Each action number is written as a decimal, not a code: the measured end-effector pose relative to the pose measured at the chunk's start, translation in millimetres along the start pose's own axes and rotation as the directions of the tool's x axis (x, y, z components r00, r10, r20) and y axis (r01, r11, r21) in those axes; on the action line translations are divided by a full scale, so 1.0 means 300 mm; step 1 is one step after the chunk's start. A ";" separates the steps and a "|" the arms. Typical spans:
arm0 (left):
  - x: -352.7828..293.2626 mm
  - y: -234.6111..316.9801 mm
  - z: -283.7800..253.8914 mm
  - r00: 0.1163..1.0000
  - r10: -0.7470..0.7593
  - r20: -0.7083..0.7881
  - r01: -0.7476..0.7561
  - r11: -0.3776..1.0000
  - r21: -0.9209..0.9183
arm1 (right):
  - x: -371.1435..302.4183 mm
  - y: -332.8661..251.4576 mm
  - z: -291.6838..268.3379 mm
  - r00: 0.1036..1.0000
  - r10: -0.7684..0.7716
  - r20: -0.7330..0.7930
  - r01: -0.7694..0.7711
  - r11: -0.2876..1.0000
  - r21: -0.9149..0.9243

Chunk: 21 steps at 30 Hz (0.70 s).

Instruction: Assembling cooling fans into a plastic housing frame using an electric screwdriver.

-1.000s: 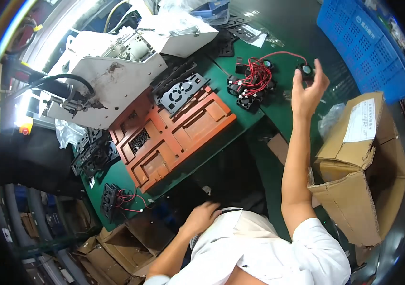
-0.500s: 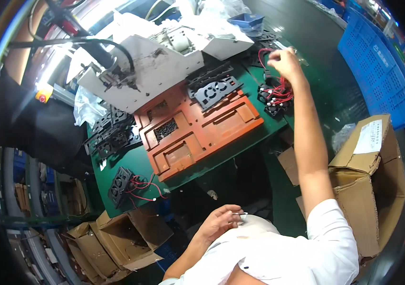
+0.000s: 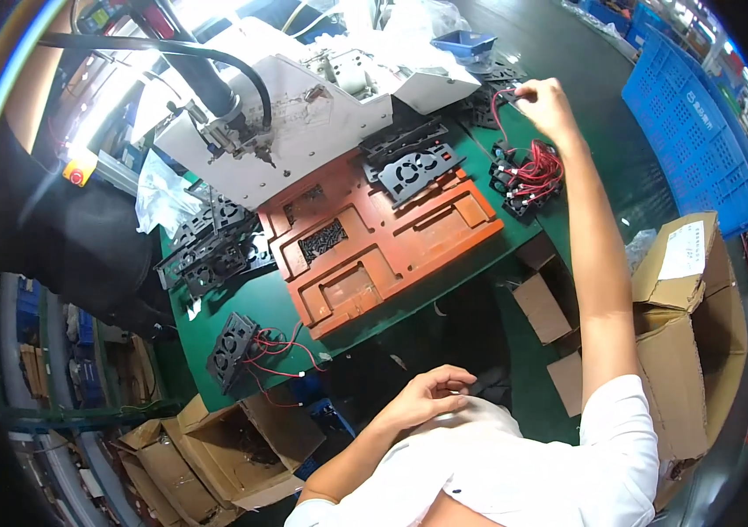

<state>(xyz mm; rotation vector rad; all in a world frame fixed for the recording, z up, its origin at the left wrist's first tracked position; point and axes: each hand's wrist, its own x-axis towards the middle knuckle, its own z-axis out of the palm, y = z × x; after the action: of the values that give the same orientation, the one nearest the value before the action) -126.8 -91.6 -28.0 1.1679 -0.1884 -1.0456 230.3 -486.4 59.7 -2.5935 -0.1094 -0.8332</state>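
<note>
My right hand [image 3: 547, 107] reaches to the far right of the bench. Its fingertips pinch a red wire [image 3: 499, 112], which curves down toward a pile of small black fans [image 3: 519, 180] with bundled red leads. A small dark piece beside the fingertips is too unclear to name. Close to my body, my left hand [image 3: 431, 397] hovers with loosely curved fingers, its thumb apart from them; nothing shows in it. On the orange fixture [image 3: 449, 237], a black bracket with fan-shaped cutouts [image 3: 418, 174] lies at the back. Small dark screws [image 3: 323, 240] fill one pocket.
A white machine with a tool head [image 3: 225, 132] stands behind the fixture. Stacked black brackets [image 3: 216, 237] and a wired fan bracket [image 3: 235, 347] lie at left. Cardboard boxes [image 3: 681, 378] flank me, and a blue crate [image 3: 694, 132] stands right.
My right hand has moved slightly right and away from me, drawing the red wire along. My left hand has shifted a little right. The whole view has turned slightly.
</note>
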 end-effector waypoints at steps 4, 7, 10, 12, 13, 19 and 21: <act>0.003 -0.018 0.020 0.998 0.017 0.065 -0.015 0.999 -0.036 | -0.040 -0.171 0.060 0.901 0.158 0.403 -0.110 0.984 -0.141; 0.004 -0.023 0.026 0.985 -0.098 0.141 0.090 0.994 0.061 | -0.020 -0.181 0.098 0.804 0.173 0.569 0.013 0.951 -0.308; 0.012 -0.021 0.002 0.987 0.030 0.160 -0.056 0.986 0.159 | -0.019 -0.153 0.099 0.822 0.191 0.537 -0.087 0.973 -0.212; 0.038 0.018 -0.019 0.979 0.135 0.152 -0.154 0.981 0.118 | -0.016 -0.009 0.048 0.995 -0.060 -0.084 0.050 0.992 -0.114; 0.045 0.043 -0.043 0.980 0.171 0.105 -0.184 0.974 0.130 | -0.015 -0.074 0.011 0.897 -0.143 -0.418 0.143 0.989 -0.032; 0.061 0.276 -0.118 0.812 0.438 -0.385 -0.467 0.884 0.022 | -0.079 -0.407 -0.293 0.787 0.276 -0.551 0.265 0.656 0.706; 0.113 0.342 -0.146 0.753 0.512 -0.413 -0.534 0.842 0.071 | -0.155 -0.481 -0.295 0.764 0.120 -0.634 0.393 0.692 0.605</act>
<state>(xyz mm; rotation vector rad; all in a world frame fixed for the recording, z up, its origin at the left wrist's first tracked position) -22.7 -87.5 24.2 1.1704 -0.1360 -0.2837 115.9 -388.7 150.1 -1.4734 -0.3678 -1.3613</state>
